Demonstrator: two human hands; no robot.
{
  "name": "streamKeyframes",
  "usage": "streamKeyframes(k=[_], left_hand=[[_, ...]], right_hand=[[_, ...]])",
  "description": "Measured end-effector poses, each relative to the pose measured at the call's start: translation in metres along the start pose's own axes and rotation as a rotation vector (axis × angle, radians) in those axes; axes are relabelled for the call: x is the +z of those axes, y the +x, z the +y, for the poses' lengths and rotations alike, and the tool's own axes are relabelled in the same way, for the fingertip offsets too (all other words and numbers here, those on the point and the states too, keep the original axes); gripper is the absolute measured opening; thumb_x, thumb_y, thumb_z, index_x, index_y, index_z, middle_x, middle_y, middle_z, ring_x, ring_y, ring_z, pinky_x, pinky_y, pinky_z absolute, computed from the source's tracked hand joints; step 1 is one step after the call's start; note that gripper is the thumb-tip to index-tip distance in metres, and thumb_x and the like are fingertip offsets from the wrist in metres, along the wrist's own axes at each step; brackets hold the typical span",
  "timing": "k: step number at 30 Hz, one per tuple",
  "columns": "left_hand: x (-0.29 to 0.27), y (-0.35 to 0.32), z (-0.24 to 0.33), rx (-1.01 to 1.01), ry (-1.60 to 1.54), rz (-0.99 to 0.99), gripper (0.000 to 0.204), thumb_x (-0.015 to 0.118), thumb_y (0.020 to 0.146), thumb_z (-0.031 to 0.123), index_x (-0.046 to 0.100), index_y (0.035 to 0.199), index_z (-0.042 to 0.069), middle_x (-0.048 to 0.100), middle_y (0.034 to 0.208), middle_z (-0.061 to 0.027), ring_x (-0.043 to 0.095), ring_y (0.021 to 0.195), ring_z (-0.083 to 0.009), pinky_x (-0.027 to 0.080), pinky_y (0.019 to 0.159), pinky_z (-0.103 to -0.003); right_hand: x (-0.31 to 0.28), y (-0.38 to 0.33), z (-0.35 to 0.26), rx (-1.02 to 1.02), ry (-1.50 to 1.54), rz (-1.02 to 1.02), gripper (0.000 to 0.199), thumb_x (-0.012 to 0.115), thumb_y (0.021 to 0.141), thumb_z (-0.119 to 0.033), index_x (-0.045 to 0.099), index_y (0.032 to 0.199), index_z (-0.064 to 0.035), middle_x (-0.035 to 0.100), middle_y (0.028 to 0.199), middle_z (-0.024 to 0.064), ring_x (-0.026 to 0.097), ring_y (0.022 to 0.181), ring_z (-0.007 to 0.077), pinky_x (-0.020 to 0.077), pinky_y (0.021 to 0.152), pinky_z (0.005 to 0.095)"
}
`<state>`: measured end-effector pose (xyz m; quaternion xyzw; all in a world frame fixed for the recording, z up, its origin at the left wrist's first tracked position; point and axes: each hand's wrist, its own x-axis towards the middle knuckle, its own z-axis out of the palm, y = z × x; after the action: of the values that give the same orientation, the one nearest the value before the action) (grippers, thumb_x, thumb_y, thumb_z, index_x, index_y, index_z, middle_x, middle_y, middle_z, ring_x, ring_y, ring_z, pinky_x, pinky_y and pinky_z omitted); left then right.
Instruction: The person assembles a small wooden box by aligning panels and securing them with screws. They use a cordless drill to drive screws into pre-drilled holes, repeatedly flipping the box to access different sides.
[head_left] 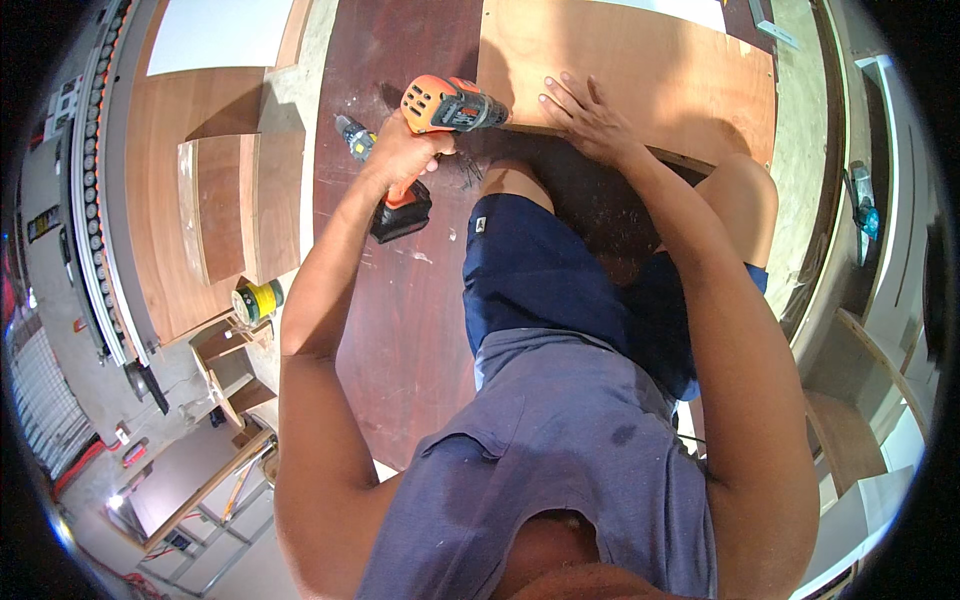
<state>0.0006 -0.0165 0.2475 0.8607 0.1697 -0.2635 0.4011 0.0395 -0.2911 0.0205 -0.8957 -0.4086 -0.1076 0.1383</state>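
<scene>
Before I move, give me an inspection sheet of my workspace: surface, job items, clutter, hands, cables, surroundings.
Surface: dark red-brown board, with pale marks.
Job items: orange drill, its front at the plywood panel; whether it touches, I cannot tell.
Clutter: second drill lying beyond the left wrist; loose dark slender pieces, perhaps screws, beside the left hand.
Hands: left hand grips the orange drill; right hand lies on the plywood panel, fingers spread.
Cables: red cable far left, apart from the board.
Surroundings: wooden box pieces and yellow-labelled spool, left.
</scene>
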Motion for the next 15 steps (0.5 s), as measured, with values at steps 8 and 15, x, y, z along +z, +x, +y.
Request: streamKeyframes(k=[8,15], left_hand=[[-0.003,0.004,0.002,0.027,-0.032,-0.029,0.02,0.07,0.074,0.003,0.066,0.094,0.003,0.064,0.072,-0.0025,0.058,0.056,-0.0111,0.048,0.051,-0.028],[-0.004,0.006,0.005,0.071,-0.018,-0.038,0.018,0.07,0.073,0.002,0.067,0.091,0.002,0.064,0.07,-0.0025,0.059,0.056,-0.0118,0.048,0.051,-0.028]], right_hand=[[0.0,0.001,0.001,-0.017,-0.075,0.036,0.059,0.061,0.091,-0.034,0.046,0.145,-0.0161,0.04,0.155,0.0082,0.031,0.146,0.0279,0.0151,0.121,0.054],[0.007,0.0,0.0,-0.009,-0.026,0.061,0.06,0.057,0.091,-0.029,0.043,0.147,-0.0156,0.038,0.156,0.0075,0.031,0.145,0.0302,0.0207,0.117,0.0556]])
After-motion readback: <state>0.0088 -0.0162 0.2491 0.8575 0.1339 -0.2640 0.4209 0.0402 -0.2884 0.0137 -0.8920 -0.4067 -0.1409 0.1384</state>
